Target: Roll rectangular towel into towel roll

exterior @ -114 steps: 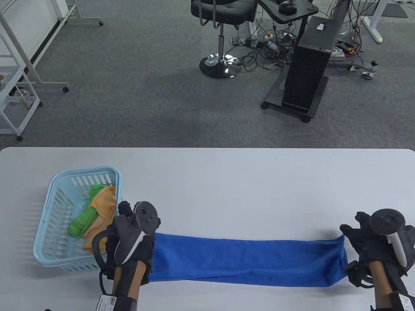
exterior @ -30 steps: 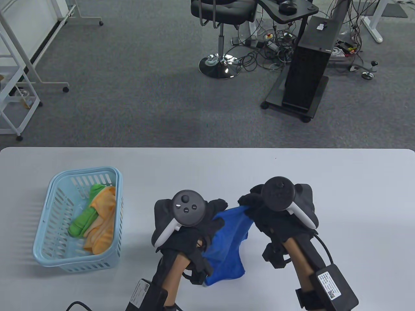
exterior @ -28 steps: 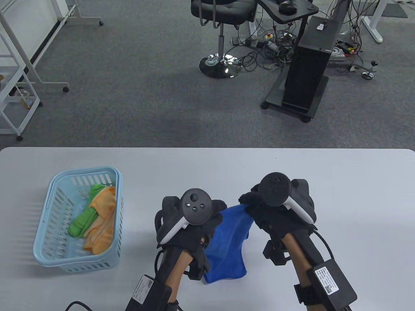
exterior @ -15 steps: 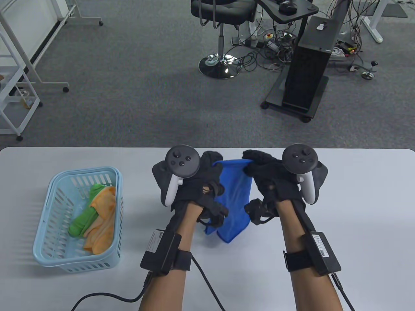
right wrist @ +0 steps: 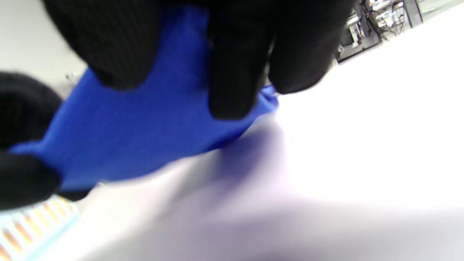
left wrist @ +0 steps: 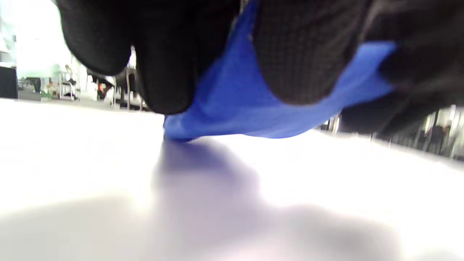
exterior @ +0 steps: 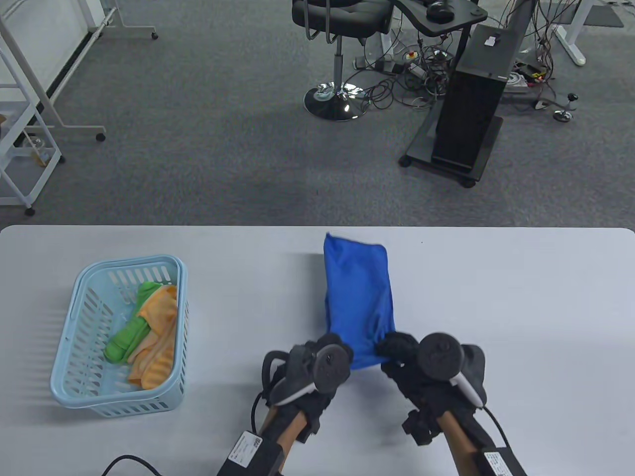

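Note:
The blue towel (exterior: 358, 297) lies folded as a narrow strip down the middle of the grey table (exterior: 521, 307), running away from me. My left hand (exterior: 333, 354) grips its near left corner and my right hand (exterior: 397, 351) grips its near right corner. The near end is lifted a little off the table. In the left wrist view gloved fingers (left wrist: 286, 54) pinch blue cloth (left wrist: 232, 112) just above the table. In the right wrist view fingers (right wrist: 232, 69) clamp the cloth (right wrist: 145, 134) too.
A light blue basket (exterior: 79, 391) holding a green and an orange cloth (exterior: 154, 337) stands at the left of the table. Beyond the table's far edge is carpet with an office chair (exterior: 337, 59) and a black stand (exterior: 471, 109).
Both hands held the towel stretched sideways, brought its ends together, laid it out toward the far edge, then drew back to its near end, which they now grip.

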A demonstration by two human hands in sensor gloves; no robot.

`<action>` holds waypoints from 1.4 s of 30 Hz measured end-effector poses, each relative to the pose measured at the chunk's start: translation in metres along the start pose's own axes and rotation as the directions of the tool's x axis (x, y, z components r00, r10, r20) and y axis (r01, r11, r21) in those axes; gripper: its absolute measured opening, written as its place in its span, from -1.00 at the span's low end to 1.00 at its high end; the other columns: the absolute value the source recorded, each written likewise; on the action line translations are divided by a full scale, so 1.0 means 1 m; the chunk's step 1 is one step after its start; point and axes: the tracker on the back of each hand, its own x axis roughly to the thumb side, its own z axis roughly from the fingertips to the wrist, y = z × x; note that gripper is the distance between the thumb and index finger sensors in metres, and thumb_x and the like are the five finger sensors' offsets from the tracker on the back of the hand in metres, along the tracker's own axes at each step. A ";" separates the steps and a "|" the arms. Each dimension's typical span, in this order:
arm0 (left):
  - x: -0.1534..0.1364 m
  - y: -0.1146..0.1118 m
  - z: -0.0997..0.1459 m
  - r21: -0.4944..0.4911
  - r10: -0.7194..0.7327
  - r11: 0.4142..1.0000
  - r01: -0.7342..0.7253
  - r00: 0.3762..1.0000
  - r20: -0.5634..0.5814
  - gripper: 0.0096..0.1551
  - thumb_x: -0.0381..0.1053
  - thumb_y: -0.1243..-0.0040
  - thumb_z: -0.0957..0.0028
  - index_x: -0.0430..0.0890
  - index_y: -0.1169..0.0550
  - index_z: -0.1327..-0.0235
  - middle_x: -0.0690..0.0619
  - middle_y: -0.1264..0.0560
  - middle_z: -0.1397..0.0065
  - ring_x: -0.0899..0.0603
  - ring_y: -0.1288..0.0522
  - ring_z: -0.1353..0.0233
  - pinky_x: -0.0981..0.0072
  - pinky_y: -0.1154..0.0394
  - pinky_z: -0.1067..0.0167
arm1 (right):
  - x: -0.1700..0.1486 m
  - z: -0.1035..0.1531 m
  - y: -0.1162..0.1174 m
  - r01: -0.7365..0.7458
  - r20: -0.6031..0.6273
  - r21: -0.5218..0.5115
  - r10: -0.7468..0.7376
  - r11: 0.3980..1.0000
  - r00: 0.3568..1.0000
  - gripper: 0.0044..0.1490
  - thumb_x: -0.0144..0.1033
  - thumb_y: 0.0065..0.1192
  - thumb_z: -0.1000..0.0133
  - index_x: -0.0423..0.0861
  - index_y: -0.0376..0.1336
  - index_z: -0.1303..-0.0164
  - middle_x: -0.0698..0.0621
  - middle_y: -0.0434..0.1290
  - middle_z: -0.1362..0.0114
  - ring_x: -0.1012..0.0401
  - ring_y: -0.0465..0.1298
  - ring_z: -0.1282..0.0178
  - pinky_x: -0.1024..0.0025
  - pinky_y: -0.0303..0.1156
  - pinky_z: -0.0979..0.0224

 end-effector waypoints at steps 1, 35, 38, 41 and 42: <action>0.004 -0.009 0.005 -0.039 -0.065 0.997 0.065 0.998 0.001 -0.52 0.18 -0.43 0.26 0.16 -0.68 0.03 -0.08 -0.61 -0.37 -0.24 -0.65 -0.29 -0.21 -0.49 -0.18 | -0.003 0.003 0.009 -0.023 -0.006 0.058 0.024 0.998 1.000 -0.37 -0.13 0.41 0.25 0.07 0.45 -0.08 0.00 0.39 -0.38 0.15 0.64 -0.12 0.07 0.53 -0.23; -0.001 -0.021 0.029 -0.031 0.230 0.972 -0.233 0.970 -0.078 -0.51 0.21 -0.26 0.15 0.05 -0.77 0.07 -0.06 -0.75 -0.03 -0.26 -0.59 -0.31 -0.29 -0.38 -0.27 | -0.008 0.024 0.015 -0.340 0.005 0.349 0.362 0.873 0.932 -0.04 0.15 0.30 0.28 0.09 0.26 -0.39 -0.15 0.07 -0.59 -0.14 0.03 -0.61 -0.26 -0.02 -0.54; -0.003 -0.023 0.027 -0.040 0.211 0.976 -0.215 0.973 -0.097 -0.51 0.23 -0.25 0.15 0.04 -0.78 0.10 -0.09 -0.71 -0.11 -0.28 -0.55 -0.35 -0.30 -0.35 -0.28 | -0.008 0.029 0.004 -0.325 0.003 0.325 0.343 0.888 0.939 0.06 0.17 0.31 0.29 0.01 0.17 -0.45 -0.15 0.01 -0.60 -0.14 0.00 -0.62 -0.27 -0.04 -0.54; -0.003 -0.024 0.026 -0.044 0.219 0.973 -0.225 0.970 -0.106 -0.50 0.24 -0.25 0.15 0.01 -0.79 0.14 -0.10 -0.69 -0.15 -0.30 -0.53 -0.36 -0.31 -0.33 -0.29 | -0.002 0.033 -0.004 -0.238 0.036 0.264 0.237 0.935 0.971 0.06 0.14 0.33 0.29 0.04 0.14 -0.46 -0.13 0.00 -0.60 -0.13 -0.01 -0.63 -0.28 -0.06 -0.55; -0.003 -0.025 0.025 -0.049 0.222 0.972 -0.228 0.969 -0.108 -0.50 0.24 -0.24 0.15 0.01 -0.79 0.14 -0.10 -0.69 -0.15 -0.30 -0.53 -0.37 -0.31 -0.33 -0.29 | 0.000 0.034 -0.005 -0.205 0.045 0.263 0.200 0.943 0.979 0.04 0.13 0.33 0.28 0.06 0.14 -0.46 -0.12 0.00 -0.60 -0.12 -0.01 -0.63 -0.28 -0.07 -0.55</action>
